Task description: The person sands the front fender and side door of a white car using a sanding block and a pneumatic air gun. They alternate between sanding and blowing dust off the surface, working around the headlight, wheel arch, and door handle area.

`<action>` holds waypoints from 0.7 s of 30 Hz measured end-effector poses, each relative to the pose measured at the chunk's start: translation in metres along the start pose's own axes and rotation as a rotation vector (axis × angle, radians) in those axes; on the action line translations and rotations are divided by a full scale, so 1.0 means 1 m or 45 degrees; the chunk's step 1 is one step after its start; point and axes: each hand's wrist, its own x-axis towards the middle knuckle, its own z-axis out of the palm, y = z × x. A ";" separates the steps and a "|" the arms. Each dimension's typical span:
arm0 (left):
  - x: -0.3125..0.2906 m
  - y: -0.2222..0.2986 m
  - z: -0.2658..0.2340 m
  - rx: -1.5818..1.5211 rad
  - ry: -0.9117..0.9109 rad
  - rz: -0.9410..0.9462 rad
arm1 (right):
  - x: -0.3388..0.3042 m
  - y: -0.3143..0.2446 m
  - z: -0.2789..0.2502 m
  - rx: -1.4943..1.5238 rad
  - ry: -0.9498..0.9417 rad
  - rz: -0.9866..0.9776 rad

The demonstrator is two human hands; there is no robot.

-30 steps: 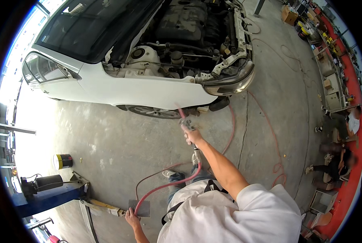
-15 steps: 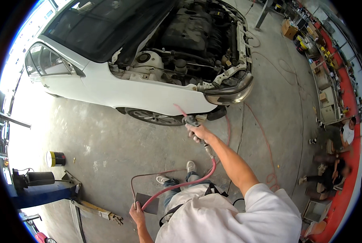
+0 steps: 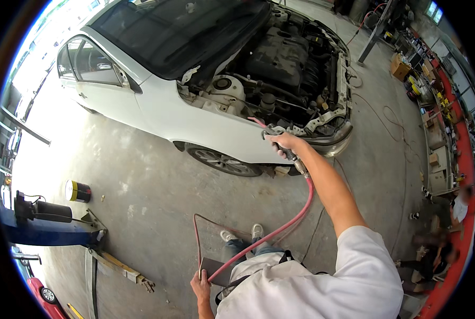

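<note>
My right hand [image 3: 283, 142] is wrapped round an air blow gun [image 3: 300, 166], and a thin red nozzle [image 3: 256, 122] sticks out from its front. The arm is stretched forward, so the nozzle appears over the upper edge of the white front fender [image 3: 211, 130]; I cannot tell whether they touch. A red air hose [image 3: 296, 219] runs from the gun's base back past my body. Down by my waist, my left hand [image 3: 200, 286] is closed on a dark grey flat sheet [image 3: 222, 270]. The hose passes across this sheet, close to the fingers.
The white car stands ahead with its engine bay [image 3: 280, 56] exposed and front wheel [image 3: 221, 160] below the fender. A blue lift arm [image 3: 51, 229] and a bucket [image 3: 78, 191] are at left. Shelves [image 3: 438, 143] and seated people line the right side. Hose loops on the floor.
My right hand has moved the blow gun further forward and up along the fender, toward the engine bay. The view has shifted, and my left hand keeps its hold on the sheet.
</note>
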 end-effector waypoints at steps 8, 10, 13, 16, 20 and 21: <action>0.027 0.024 -0.002 -0.026 -0.194 -0.006 | -0.060 0.049 -0.085 0.131 0.089 0.221; 0.046 0.004 0.011 0.066 -0.258 0.045 | -0.072 0.063 -0.109 0.039 0.173 0.307; 0.058 0.015 0.024 0.130 -0.291 0.060 | -0.061 0.069 -0.115 -0.012 0.157 0.338; 0.065 0.036 0.047 0.119 -0.244 0.116 | -0.048 0.055 -0.126 -0.165 0.129 0.373; 0.052 0.094 0.092 0.089 -0.148 0.203 | -0.029 0.050 -0.146 -0.342 -0.071 0.334; 0.050 0.106 0.102 0.163 -0.147 0.223 | -0.025 0.046 -0.147 -0.419 -0.100 0.299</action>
